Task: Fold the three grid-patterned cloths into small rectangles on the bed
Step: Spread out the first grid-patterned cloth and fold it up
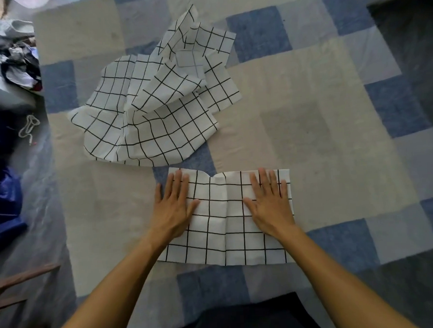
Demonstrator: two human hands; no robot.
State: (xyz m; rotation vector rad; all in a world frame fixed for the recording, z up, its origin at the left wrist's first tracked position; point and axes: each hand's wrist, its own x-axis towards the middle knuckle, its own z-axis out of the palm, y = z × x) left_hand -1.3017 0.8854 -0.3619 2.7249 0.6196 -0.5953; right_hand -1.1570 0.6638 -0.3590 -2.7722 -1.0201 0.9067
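A white cloth with a black grid [226, 226] lies flat as a folded rectangle on the bed in front of me. My left hand [173, 206] presses flat on its left edge, fingers straight. On its right part my right hand [269, 201] lies flat too, fingers spread. Behind it, a crumpled heap of the same grid-patterned cloth [157, 104] sits on the bed; how many cloths it holds I cannot tell.
The bed cover [308, 121] is a patchwork of beige, grey and blue squares. Clutter of clothes [19, 66] and a dark blue bag [2, 207] lie off the bed's left side. A dark floor strip [409, 28] runs at the far right.
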